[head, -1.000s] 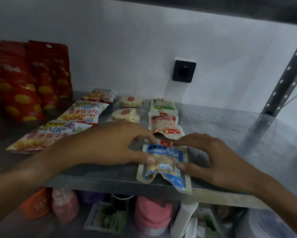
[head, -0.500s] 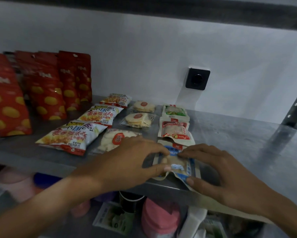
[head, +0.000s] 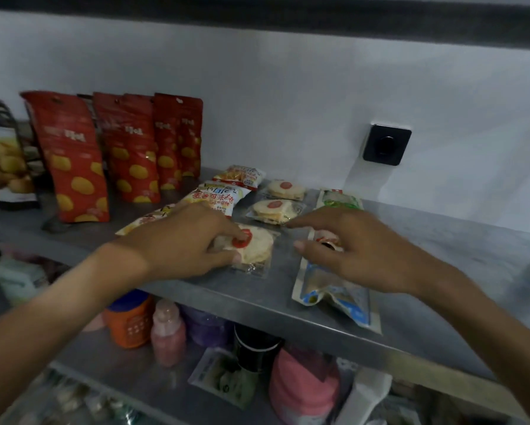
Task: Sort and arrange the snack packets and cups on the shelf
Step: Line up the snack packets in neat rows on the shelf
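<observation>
Both hands shifted off blue peanut packet: left hand pinches round cracker packet; right hand released, spread above. Blue packet, behind right fingers, overhangs shelf edge; sleeve brush could tip it off.

place: small shop or storeroom | evidence: metal shelf rows of snack packets | below: bottles

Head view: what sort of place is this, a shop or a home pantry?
Probably a small shop's storeroom: a metal shelf with red packets stood in a row, matching snacks laid in lines, and bottles below.
</observation>
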